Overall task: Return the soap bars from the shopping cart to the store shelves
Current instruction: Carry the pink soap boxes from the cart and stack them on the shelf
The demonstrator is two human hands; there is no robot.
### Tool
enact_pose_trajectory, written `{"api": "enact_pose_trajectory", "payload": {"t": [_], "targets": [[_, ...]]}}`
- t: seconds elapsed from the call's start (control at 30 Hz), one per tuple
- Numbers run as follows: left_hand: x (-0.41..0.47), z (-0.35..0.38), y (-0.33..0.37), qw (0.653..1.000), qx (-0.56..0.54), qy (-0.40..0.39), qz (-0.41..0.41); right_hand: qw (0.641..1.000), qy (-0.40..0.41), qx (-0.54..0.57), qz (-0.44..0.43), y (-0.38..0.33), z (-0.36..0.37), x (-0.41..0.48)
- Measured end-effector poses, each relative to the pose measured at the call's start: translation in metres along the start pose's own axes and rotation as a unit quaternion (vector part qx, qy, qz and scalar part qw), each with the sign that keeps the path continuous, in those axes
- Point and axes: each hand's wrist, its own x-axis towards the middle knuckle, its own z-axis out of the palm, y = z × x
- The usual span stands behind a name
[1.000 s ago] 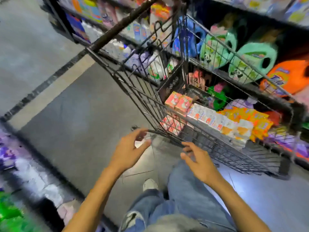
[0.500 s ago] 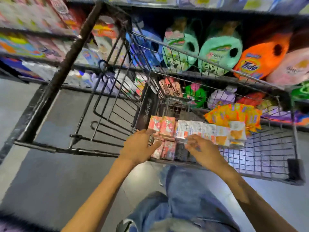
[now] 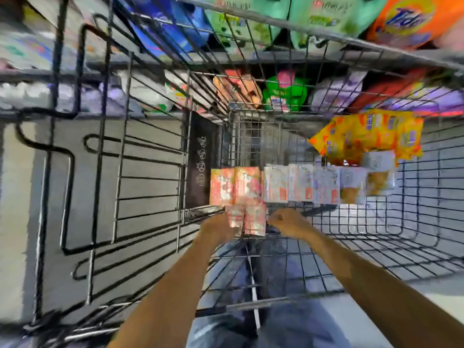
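Pink soap bars (image 3: 247, 218) stand against the near wall of the cart (image 3: 200, 146), with white soap bars (image 3: 301, 187) farther inside. The left hand (image 3: 217, 228) and right hand (image 3: 286, 219) flank the pink pair, touching either side, probably to lift both together. Blur hides whether the fingers curl.

Orange jug (image 3: 411, 21) at top right carried a blue "Tide" logo, smeared but legible. Black panel (image 3: 200, 162) in the shopping cart (image 3: 276, 20) had a column of four round white pictograms, no words readable. Print on the green jugs (image 3: 326, 11), pink soap packs (image 3: 236, 189), white soap packs (image 3: 301, 187) and yellow packs (image 3: 369, 136) was too blurred to read.
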Motion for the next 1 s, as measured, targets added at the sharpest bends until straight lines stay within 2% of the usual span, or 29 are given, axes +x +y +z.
{"api": "enact_pose_trajectory", "payload": {"t": [0.17, 0.3, 0.37, 0.47, 0.63, 0.77, 0.9, 1.0], "targets": [[0.038, 0.025, -0.004, 0.996, -0.076, 0.028, -0.04, 0.997, 0.014, -0.002, 0.073, 0.016, 0.014, 0.035], [0.057, 0.042, -0.006, 0.985, -0.146, 0.066, -0.058, 0.995, -0.024, 0.04, 0.09, 0.022, 0.036, 0.059], [0.059, 0.048, -0.004, 0.974, -0.194, 0.101, -0.053, 0.996, -0.015, 0.052, 0.074, 0.02, 0.049, 0.068], [0.062, 0.052, -0.003, 0.976, -0.178, 0.111, -0.055, 0.997, 0.019, 0.07, 0.033, 0.019, 0.062, 0.081], [0.072, 0.055, -0.004, 0.982, -0.135, 0.125, -0.033, 0.997, 0.049, 0.021, 0.06, 0.023, 0.066, 0.09], [0.073, 0.057, -0.006, 0.956, -0.268, 0.104, -0.059, 0.989, 0.075, 0.086, 0.091, 0.028, 0.058, 0.091], [0.074, 0.058, -0.015, 0.963, -0.25, 0.097, -0.029, 0.986, 0.057, 0.14, 0.074, 0.029, 0.053, 0.085], [0.074, 0.055, -0.011, 0.967, -0.234, 0.094, -0.037, 0.98, 0.052, 0.184, 0.058, 0.027, 0.051, 0.081]]}}
